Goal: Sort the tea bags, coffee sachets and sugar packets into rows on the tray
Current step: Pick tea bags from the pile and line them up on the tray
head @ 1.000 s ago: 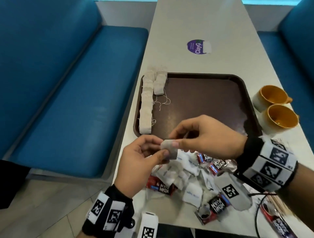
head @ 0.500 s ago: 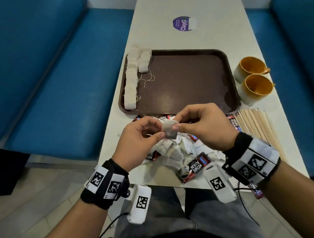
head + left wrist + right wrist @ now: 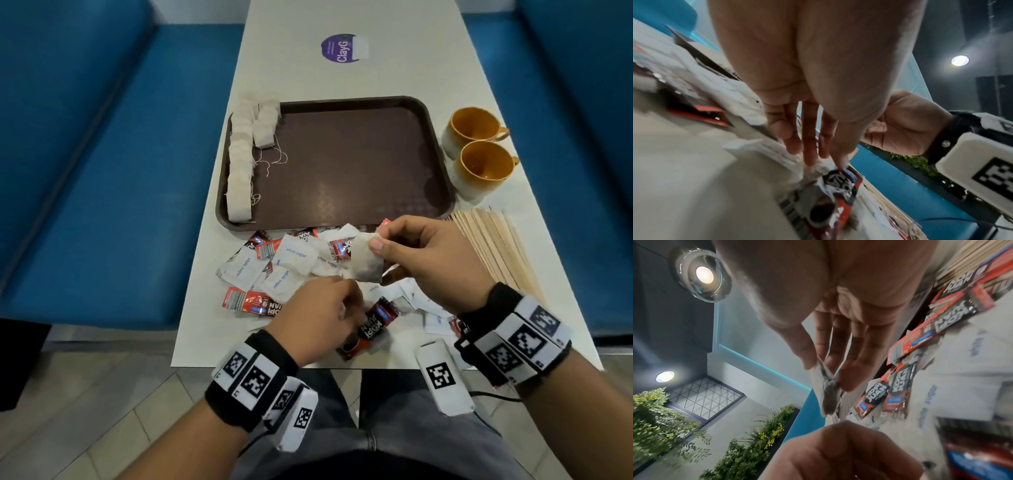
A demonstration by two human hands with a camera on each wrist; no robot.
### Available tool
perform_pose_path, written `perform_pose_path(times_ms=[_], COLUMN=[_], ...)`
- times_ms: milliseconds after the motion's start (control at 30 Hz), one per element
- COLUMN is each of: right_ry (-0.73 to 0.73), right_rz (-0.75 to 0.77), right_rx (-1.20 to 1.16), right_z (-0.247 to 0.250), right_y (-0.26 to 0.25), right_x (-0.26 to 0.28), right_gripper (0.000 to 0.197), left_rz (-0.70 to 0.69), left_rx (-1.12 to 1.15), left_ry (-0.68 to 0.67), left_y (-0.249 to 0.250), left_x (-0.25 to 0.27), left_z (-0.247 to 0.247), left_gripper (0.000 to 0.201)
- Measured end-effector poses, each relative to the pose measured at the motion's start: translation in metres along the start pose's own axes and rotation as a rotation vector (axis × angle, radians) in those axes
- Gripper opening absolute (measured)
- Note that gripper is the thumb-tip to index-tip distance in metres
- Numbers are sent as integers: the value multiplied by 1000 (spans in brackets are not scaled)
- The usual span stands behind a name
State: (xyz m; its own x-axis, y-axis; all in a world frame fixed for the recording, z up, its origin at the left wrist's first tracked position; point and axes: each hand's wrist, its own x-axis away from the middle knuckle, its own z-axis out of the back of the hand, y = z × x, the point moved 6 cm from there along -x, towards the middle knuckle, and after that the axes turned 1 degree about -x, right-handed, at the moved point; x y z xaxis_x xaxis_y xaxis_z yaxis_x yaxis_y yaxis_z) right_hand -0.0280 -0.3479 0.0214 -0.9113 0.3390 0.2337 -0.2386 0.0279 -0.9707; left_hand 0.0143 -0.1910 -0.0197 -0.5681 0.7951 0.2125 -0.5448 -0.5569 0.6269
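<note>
Setting: blue benches are seen on both sides of a pale tabletop [image 3: 404,78].
Tray: a brown tray [image 3: 356,161] lies on the tabletop; tea bags [image 3: 239,164] are laid in a row along its left edge, with a short second row just beside it.
Right hand: the right hand [image 3: 428,260] is closed in a pinch on one tea bag [image 3: 366,262], which is held above the pile, near the front edge of the tray.
Left hand: the left hand [image 3: 318,315] is lowered on the pile, fingers bent down to a coffee sachet [image 3: 375,322]; whether something is gripped cannot be told.
Pile: sugar packets [image 3: 294,257] and more coffee sachets are mixed between tray and table edge.
Step in hand: it is judged that the held tea bag is meant for the short second row.
Advice: the bag should be laid flat, touching the last one, and its string kept away from the free area.
Aside: two cups [image 3: 479,150] and wooden sticks [image 3: 496,246] lie to the right.
</note>
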Motion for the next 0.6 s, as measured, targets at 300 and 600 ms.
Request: perform_pose_path(times_ms=[300, 600], right_ry=[49, 16], right_rz=[-2, -42], right_rx=[-18, -46], right_z=[26, 16], right_y=[8, 20], right_x=[10, 7], right_gripper=[12, 8], left_rz=[-15, -6], left_rx=[-140, 128], left_ry=[-87, 200], left_y=[13, -1], left_x=[1, 18], left_z=[-24, 18], left_gripper=[51, 22])
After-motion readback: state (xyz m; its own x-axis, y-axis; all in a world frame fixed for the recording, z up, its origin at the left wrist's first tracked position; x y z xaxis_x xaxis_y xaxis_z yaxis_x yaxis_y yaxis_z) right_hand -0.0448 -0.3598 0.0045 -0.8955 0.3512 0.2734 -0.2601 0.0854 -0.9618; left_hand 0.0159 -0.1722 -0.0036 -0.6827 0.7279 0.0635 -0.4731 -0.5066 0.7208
